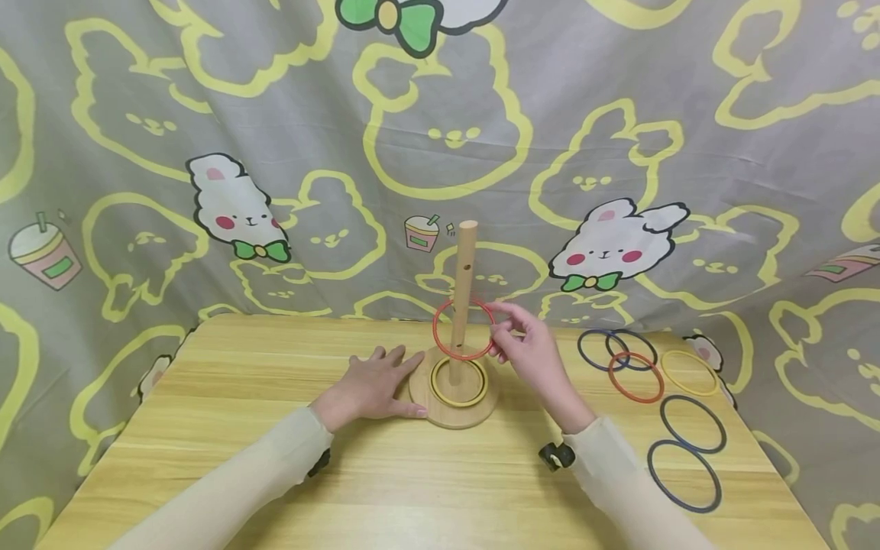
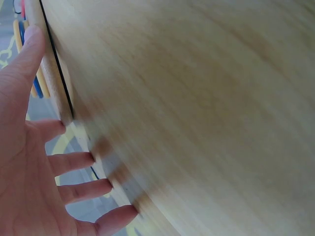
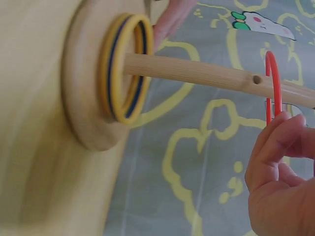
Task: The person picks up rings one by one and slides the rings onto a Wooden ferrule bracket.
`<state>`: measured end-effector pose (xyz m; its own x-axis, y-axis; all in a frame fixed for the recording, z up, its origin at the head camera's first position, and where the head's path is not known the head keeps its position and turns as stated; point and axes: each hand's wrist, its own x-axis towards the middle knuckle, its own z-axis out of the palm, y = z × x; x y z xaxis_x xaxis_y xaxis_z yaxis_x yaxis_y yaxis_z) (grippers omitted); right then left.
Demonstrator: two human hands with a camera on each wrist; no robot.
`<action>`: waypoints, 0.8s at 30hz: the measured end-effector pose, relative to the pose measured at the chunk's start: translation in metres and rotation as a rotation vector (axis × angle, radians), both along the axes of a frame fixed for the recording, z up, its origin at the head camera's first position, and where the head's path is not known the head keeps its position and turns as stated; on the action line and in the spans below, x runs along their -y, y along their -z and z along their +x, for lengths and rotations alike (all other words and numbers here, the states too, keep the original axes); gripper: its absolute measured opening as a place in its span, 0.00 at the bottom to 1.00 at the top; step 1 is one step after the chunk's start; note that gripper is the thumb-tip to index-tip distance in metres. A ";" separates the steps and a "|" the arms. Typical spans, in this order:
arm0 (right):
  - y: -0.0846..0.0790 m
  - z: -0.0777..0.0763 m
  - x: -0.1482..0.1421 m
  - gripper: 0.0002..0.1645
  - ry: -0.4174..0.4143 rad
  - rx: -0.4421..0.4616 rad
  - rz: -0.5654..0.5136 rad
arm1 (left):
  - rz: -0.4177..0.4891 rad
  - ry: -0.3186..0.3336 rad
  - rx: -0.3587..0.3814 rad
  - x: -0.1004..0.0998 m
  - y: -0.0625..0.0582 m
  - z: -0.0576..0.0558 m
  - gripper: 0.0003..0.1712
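Observation:
A wooden peg (image 1: 464,267) stands upright on a round wooden base (image 1: 421,393). My right hand (image 1: 532,353) pinches a red ring (image 3: 276,81) at its side between thumb and fingers; the ring encircles the peg partway up, above the base. Stacked around the peg's foot, the right wrist view shows yellow rings (image 3: 116,98) with a blue ring (image 3: 111,73) between them. Fingers spread, my left hand (image 1: 367,386) lies at the left side of the base, thumb against its near edge. The left wrist view shows that thumb (image 2: 30,54) along the base's rim.
At the table's right lie several loose rings: dark blue rings (image 1: 722,435), a red ring (image 1: 635,401) overlapping two blue ones, and a yellow ring (image 1: 690,393). A patterned grey curtain (image 1: 330,137) hangs behind the wooden table (image 1: 227,397).

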<state>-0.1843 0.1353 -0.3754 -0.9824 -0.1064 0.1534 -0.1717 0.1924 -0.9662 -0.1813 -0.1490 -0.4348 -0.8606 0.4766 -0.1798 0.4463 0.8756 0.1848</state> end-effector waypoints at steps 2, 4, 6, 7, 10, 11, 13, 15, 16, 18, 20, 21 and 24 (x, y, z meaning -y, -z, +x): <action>0.007 0.000 0.000 0.25 -0.002 0.003 0.023 | -0.005 -0.002 0.000 0.000 0.000 0.000 0.62; 0.014 -0.001 0.000 0.25 -0.005 0.011 0.048 | -0.002 -0.004 0.001 0.000 -0.001 0.000 0.62; 0.021 -0.001 -0.001 0.25 -0.006 0.022 0.073 | -0.005 -0.007 0.004 0.000 -0.001 0.000 0.63; 0.024 -0.001 -0.001 0.25 -0.007 0.027 0.084 | -0.006 -0.007 0.005 0.000 -0.001 0.000 0.63; 0.032 -0.001 -0.001 0.25 -0.013 0.042 0.102 | -0.009 -0.008 0.003 0.000 -0.001 0.000 0.63; 0.035 -0.001 -0.001 0.25 -0.012 0.047 0.107 | -0.014 -0.008 0.002 0.000 -0.001 0.000 0.63; 0.039 0.000 -0.001 0.25 -0.016 0.054 0.116 | -0.017 -0.007 -0.002 0.000 0.000 -0.001 0.63; 0.043 0.000 0.000 0.25 -0.019 0.060 0.129 | -0.018 -0.008 -0.005 0.000 0.000 -0.001 0.62; 0.045 0.000 0.000 0.25 -0.020 0.063 0.141 | -0.024 -0.009 -0.002 -0.001 0.000 -0.001 0.62; 0.049 0.000 0.001 0.25 -0.024 0.065 0.166 | -0.030 -0.009 -0.003 -0.001 0.001 -0.002 0.63; 0.052 0.000 0.002 0.24 -0.032 0.067 0.182 | -0.033 -0.010 -0.003 -0.001 0.002 -0.002 0.63; 0.053 0.000 0.003 0.24 -0.035 0.073 0.187 | -0.040 -0.010 -0.001 -0.001 0.002 -0.002 0.63; 0.057 0.000 0.003 0.24 -0.052 0.089 0.187 | -0.028 -0.008 -0.005 0.000 0.003 -0.002 0.63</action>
<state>-0.1845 0.1322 -0.4328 -0.9837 -0.1753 0.0391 -0.1015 0.3629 -0.9263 -0.1836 -0.1486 -0.4376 -0.8654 0.4643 -0.1882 0.4400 0.8840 0.1578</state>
